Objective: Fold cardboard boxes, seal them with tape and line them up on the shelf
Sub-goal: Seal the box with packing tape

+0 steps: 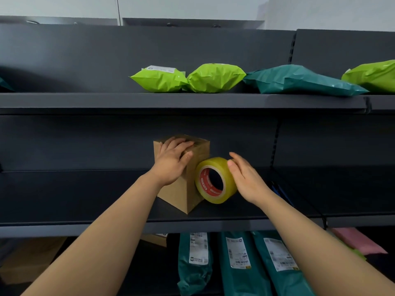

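Note:
A small brown cardboard box [181, 193] stands upright on the middle dark shelf [85, 210], one corner turned toward me. My left hand [173, 161] lies over its top and upper front, fingers spread and bent over the top edge. A roll of clear yellowish tape with a red core [213, 180] leans on its edge against the box's right side. My right hand [245, 178] touches the roll's right side with straight fingers, the thumb near its top rim.
The upper shelf [171, 100] carries lime-green mailer bags [160, 79] and a teal one [299, 82]. Below the middle shelf lie several teal mailers with white labels [241, 263], a pink one [361, 242] and brown cardboard [32, 259] at left.

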